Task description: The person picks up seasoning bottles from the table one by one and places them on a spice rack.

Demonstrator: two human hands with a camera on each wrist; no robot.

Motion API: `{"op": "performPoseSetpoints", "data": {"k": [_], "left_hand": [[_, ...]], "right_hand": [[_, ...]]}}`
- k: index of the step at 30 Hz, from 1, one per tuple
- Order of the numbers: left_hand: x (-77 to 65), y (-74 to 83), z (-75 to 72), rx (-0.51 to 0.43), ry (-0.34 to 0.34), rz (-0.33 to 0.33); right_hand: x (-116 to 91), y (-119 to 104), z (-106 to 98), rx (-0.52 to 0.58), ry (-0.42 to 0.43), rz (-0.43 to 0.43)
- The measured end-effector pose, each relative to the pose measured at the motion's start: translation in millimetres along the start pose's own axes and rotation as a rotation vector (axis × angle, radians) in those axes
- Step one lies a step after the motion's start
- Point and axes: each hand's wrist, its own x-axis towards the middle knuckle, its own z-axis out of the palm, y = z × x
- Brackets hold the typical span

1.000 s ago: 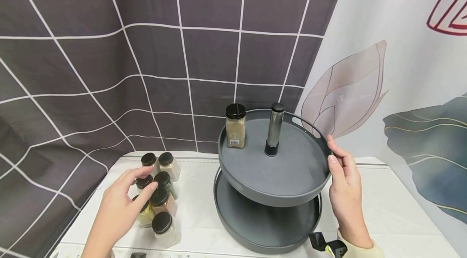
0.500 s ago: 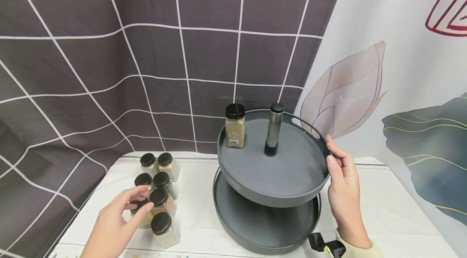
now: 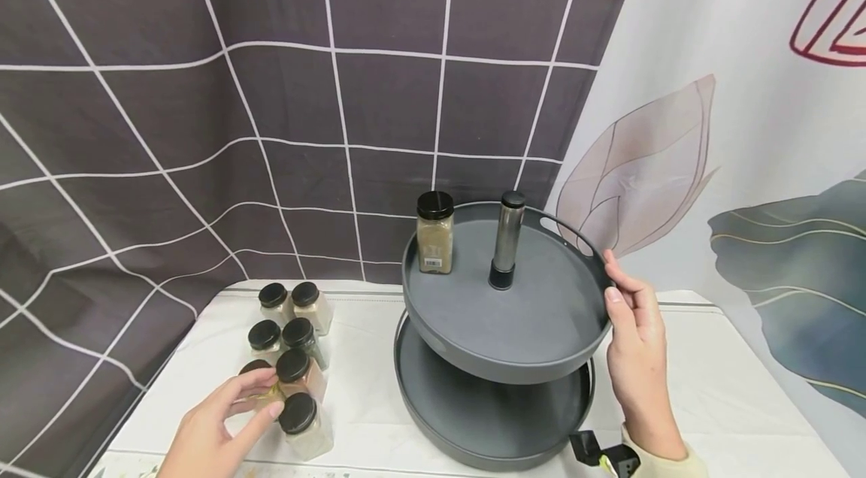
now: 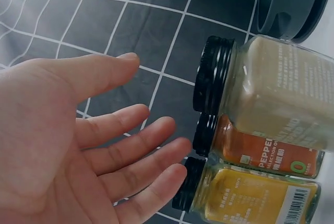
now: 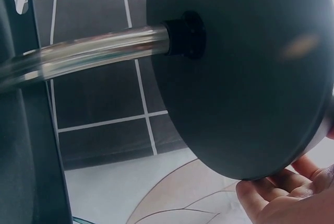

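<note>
L. hand (image 3: 219,422): fingers loosely curved, thumb well apart; nothing seen in its hold. Nearest item, yellow jar (image 4: 255,198), stands upright, long axis vert., on tabletop (image 3: 365,358), L. part, toward near edge. From palm it lies fwd. and slightly R., between thumb and index in head view; fingertip contact cannot be confirmed. Orange jar (image 4: 237,143) stands just beside it, R. side; front jar (image 3: 307,437) near-R. diag. Thumb-side clearance judged tight.

R. hand (image 3: 636,346): fingers curled at R. rim of upper tray (image 3: 514,328), gripping it; well apart from yellow jar, so L. hand is nearer. Tan jar (image 3: 435,241) upright by upper tray's far-L. rim.
</note>
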Motion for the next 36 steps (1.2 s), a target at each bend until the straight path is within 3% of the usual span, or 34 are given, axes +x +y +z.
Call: {"op": "performPoseSetpoints", "data": {"k": [8, 17, 28, 36], "left_hand": [[-6.0, -1.7, 6.2, 0.009, -0.087, -0.067], [-17.1, -9.2, 16.5, -0.063, -0.026, 0.018], [-26.1, -12.5, 24.6, -0.075, -0.081, -0.106], [-29.2, -21.1, 27.0, -0.104, -0.230, -0.276]], "right_hand": [[0, 0, 0, -0.015, -0.010, -0.006], [0, 0, 0, -0.018, -0.008, -0.006], [-1, 0, -1, -0.006, -0.004, -0.021], [-2, -1, 0, -0.005, -0.002, -0.007]]}}
